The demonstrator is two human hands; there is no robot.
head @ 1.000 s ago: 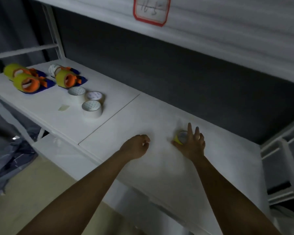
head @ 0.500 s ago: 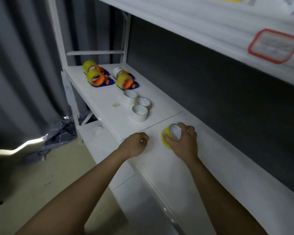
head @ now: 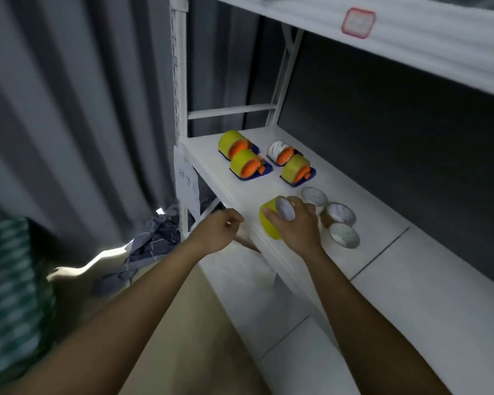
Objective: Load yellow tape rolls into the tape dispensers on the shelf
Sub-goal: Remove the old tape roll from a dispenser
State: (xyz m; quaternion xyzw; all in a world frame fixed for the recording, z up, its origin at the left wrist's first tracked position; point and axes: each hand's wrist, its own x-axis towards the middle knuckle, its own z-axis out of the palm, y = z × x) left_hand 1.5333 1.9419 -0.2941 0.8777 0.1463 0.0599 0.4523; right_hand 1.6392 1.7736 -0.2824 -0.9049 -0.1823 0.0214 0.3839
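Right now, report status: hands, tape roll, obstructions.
Right hand grips yellow tape roll; left hand curled, empty. One dispenser holds a white roll. Three white rolls beside right hand.

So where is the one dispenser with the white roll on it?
In the head view, the white-roll dispenser sits at the shelf's far left end, back row, just behind a yellow-loaded dispenser.
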